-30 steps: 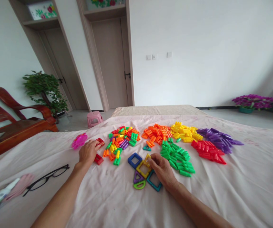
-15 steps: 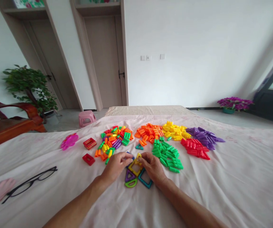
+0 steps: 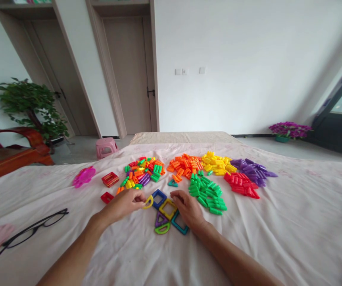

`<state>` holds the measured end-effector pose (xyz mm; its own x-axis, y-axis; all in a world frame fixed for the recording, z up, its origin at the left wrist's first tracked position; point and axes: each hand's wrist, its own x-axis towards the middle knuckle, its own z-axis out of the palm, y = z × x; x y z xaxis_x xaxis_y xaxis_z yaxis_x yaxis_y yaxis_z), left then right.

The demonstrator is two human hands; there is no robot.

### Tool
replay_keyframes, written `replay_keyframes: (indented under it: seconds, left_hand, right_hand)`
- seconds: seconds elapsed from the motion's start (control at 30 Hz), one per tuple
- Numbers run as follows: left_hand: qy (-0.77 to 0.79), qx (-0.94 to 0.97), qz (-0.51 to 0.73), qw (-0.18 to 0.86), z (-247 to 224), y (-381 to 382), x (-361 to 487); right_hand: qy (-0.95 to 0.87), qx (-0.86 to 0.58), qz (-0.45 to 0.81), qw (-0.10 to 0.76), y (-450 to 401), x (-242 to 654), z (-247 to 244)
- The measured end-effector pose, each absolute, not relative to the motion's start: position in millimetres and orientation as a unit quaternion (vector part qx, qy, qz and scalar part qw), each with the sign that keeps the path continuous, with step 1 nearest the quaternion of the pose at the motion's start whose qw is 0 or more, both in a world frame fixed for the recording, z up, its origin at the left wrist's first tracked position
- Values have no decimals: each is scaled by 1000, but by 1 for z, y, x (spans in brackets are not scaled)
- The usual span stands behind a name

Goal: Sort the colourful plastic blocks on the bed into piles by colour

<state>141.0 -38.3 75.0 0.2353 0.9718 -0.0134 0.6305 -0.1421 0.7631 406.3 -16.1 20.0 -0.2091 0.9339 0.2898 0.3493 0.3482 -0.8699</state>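
Note:
My left hand [image 3: 133, 199] pinches a yellow half-circle magnetic tile [image 3: 149, 201], held just left of a flat group of frame-like tiles. In that group, a blue square tile [image 3: 159, 198] touches a yellow square tile [image 3: 168, 209]. A purple triangle tile [image 3: 160, 219] and a green half-circle tile [image 3: 162, 228] lie below them. My right hand [image 3: 187, 206] rests at the right side of the group, fingers bent but apart, with nothing visible in it. It partly covers a teal square tile [image 3: 179, 223]. A small teal triangle tile [image 3: 172, 183] lies farther back.
Beyond my hands are piles of plastic pegs: mixed [image 3: 144, 172], orange [image 3: 185, 164], yellow [image 3: 217, 163], purple [image 3: 252, 171], red [image 3: 241, 184] and green [image 3: 208, 194]. At left lie red tiles [image 3: 110, 179], pink pieces [image 3: 83, 176] and eyeglasses [image 3: 34, 229] on the cloth [image 3: 147, 258].
My left hand has moved left, carrying the yellow half-circle away from the group and uncovering the blue square. My right hand has stayed beside the tiles, its fingers now off the yellow piece.

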Motion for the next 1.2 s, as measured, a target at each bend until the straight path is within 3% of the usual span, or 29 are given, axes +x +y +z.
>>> replay_keyframes:
  seconds: [0.17, 0.3, 0.43, 0.67, 0.9, 1.2]
  left_hand:
    - [578, 726, 181, 326, 80, -35, 115]
    - [598, 703, 274, 270, 76, -34, 128]
    - [514, 752, 316, 265, 59, -40, 165]
    - [436, 864, 188, 167, 33, -52, 218]
    - [441, 871, 203, 76, 33, -61, 234]
    - [416, 895, 134, 96, 50, -58, 182]
  right_hand:
    - [-746, -420, 342, 387, -20, 405, 25]
    - [-684, -407, 436, 420, -20, 405, 23]
    - [-629, -410, 462, 472, -19, 408, 19]
    - [-626, -384, 442, 516, -19, 411, 19]
    - [-602, -378, 439, 550, -17, 411, 18]
    - [-633, -403, 421, 510, -16, 415, 12]
